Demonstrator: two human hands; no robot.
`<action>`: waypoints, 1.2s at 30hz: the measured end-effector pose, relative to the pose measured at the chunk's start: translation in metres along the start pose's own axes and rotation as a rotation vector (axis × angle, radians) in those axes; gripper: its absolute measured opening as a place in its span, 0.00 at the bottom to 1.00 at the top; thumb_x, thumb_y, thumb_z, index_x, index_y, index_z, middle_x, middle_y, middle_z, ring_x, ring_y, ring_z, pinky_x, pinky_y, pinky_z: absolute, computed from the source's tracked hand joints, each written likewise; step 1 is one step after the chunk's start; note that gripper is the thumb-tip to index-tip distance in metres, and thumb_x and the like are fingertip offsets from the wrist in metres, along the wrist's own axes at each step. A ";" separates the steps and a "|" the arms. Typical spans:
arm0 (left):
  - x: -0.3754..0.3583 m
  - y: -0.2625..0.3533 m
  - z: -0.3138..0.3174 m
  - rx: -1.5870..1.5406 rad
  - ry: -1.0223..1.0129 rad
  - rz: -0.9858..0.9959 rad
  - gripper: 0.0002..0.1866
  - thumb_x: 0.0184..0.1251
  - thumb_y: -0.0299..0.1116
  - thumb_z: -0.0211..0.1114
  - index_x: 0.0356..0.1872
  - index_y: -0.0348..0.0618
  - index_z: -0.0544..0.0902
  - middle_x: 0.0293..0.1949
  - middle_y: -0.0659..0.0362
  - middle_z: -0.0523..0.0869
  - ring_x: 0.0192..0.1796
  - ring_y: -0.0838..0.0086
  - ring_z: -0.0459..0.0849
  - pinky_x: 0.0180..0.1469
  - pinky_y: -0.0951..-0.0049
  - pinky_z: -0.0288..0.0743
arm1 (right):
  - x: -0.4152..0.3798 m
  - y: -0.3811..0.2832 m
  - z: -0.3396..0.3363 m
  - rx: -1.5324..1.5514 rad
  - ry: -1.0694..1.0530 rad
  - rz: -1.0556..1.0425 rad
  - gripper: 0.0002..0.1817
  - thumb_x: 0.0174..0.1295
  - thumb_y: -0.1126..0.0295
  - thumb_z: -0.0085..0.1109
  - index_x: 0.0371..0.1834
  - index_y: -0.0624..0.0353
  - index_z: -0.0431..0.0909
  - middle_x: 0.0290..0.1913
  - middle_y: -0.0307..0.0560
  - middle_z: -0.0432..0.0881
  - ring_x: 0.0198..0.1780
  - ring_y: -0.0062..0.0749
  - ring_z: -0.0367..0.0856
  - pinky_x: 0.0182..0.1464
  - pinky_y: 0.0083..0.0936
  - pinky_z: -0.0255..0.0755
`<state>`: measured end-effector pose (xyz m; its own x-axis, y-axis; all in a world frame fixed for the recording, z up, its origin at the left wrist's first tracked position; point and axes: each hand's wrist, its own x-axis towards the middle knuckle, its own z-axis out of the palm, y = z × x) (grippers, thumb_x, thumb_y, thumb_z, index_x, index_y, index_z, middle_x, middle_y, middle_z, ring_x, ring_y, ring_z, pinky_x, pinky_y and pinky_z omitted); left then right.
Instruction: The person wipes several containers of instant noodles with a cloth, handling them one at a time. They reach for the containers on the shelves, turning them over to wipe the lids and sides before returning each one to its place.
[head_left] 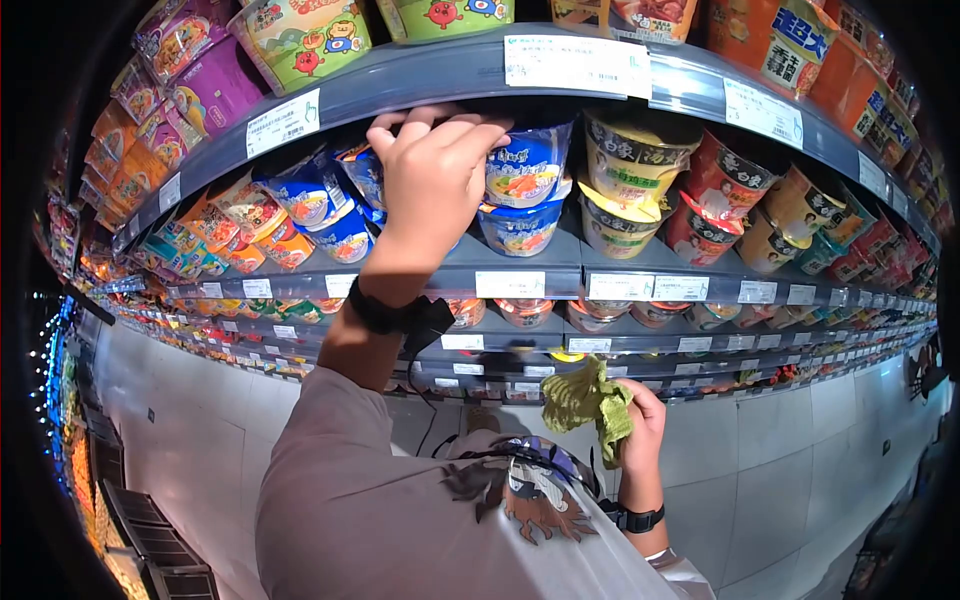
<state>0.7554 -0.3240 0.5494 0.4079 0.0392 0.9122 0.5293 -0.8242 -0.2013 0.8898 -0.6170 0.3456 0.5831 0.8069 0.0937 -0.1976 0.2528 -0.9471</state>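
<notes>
My left hand (435,170) reaches onto the upper shelf, fingers bent over the top of the stacked blue instant noodle cups (525,170). The fingertips are partly hidden in the shadow under the shelf above, and the hand covers most of the cup it grips. More blue cups (305,195) stand to its left. Lower down, close to my body, my right hand (643,425) is closed on a crumpled green cloth (590,400), which hangs out to the left of the fingers.
Yellow-lidded cups (630,180) and red cups (720,190) stand in stacks to the right. A shelf edge with price labels (575,65) overhangs my left hand. Further shelves (515,340) lie below, above the tiled floor (790,470). Dark crates (150,520) line the lower left.
</notes>
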 end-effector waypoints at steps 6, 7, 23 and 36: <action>-0.002 0.022 -0.022 0.004 0.078 -0.067 0.10 0.58 0.28 0.72 0.40 0.54 0.92 0.39 0.69 0.92 0.44 0.73 0.81 0.54 0.65 0.58 | 0.008 0.016 -0.011 0.059 -0.055 0.034 0.16 0.70 0.76 0.49 0.56 0.71 0.80 0.46 0.45 0.86 0.45 0.22 0.82 0.50 0.21 0.75; -0.005 0.026 -0.027 0.004 0.094 -0.062 0.11 0.56 0.28 0.73 0.40 0.54 0.92 0.40 0.69 0.92 0.44 0.72 0.80 0.53 0.66 0.59 | 0.009 0.018 -0.009 0.180 -0.011 0.075 0.16 0.70 0.76 0.50 0.57 0.70 0.80 0.47 0.45 0.86 0.46 0.24 0.83 0.51 0.22 0.76; -0.141 0.150 -0.073 -0.797 -0.013 0.177 0.16 0.49 0.38 0.79 0.42 0.53 0.89 0.51 0.67 0.87 0.52 0.67 0.75 0.52 0.60 0.69 | 0.014 0.024 0.031 1.020 -0.170 0.449 0.29 0.77 0.53 0.48 0.74 0.57 0.65 0.72 0.53 0.71 0.69 0.48 0.73 0.71 0.48 0.68; -0.195 0.226 -0.033 -1.543 -0.449 -0.863 0.80 0.37 0.46 0.89 0.78 0.33 0.30 0.76 0.43 0.57 0.79 0.55 0.57 0.81 0.55 0.45 | -0.020 0.053 -0.008 1.111 0.125 0.271 0.35 0.76 0.42 0.43 0.76 0.57 0.63 0.74 0.53 0.70 0.70 0.50 0.71 0.74 0.48 0.64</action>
<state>0.7711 -0.5359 0.3379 0.7078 0.6053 0.3643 -0.3009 -0.2083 0.9306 0.8739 -0.6245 0.2910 0.4773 0.8637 -0.1620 -0.8778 0.4604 -0.1319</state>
